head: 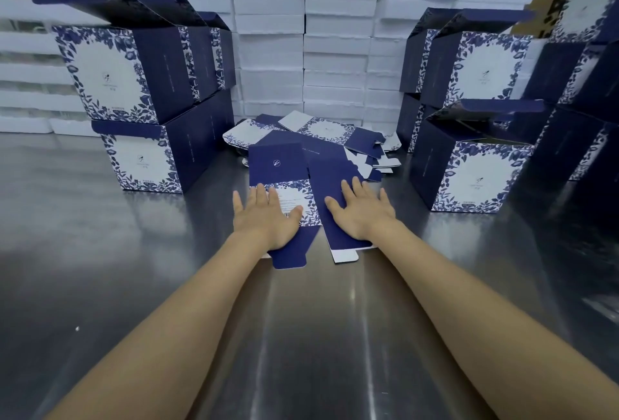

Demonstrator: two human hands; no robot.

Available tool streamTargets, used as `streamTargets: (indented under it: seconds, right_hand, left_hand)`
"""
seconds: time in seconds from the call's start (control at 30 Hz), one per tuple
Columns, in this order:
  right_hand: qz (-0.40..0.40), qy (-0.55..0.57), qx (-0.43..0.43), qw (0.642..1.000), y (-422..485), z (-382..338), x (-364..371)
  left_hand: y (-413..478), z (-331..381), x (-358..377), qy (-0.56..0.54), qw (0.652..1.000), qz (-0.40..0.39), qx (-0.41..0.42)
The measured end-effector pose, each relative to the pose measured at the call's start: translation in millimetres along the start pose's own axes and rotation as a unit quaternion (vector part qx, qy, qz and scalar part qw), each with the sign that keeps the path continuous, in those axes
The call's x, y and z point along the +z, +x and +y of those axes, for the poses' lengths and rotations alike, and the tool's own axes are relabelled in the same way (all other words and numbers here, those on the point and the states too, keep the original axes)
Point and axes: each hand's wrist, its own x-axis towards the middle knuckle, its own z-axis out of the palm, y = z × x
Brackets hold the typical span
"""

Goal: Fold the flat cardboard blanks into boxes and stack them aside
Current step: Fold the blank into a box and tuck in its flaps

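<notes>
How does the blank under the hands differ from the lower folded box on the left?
The blank lies flat on the table; the lower folded box stands erected. The left hand and right hand press on the blank; no hand touches the box, which carries an upper box. Both share navy-and-white floral print.

We see a navy, floral-edged blank (pixel 284 165) lying flat at frame centre on the counter (pixel 134 269), a loose pile of blanks (pixel 335 133) just behind. Folded boxes (pixel 107 84) stand stacked at left and right, top flaps raised.
</notes>
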Motion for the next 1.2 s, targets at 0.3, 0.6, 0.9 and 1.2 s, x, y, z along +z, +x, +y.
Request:
streamTargets:
  seconds: [0.3, 0.6, 0.9, 1.2]
  right_hand:
    - [0.268, 0.438, 0.089, 0.854, -18, 14, -16]
    - [0.215, 0.609, 0.049, 0.762, -28, 33, -23]
    - [0.114, 0.736, 0.025, 0.667, -29, 23, -27]
    - [0.016, 0.562, -0.136, 0.816, -31, 25, -21]
  left_hand:
    - [-8, -13, -7, -0.446, 0.874, 0.192, -0.008]
    - [-15, -11, -18, -0.729, 0.653, 0.194, 0.071]
    - [-27, -5, -6, -0.529, 0.812, 0.058, 0.240]
    - [-29, 3, -5, -0.388, 0.888, 0.108, 0.224]
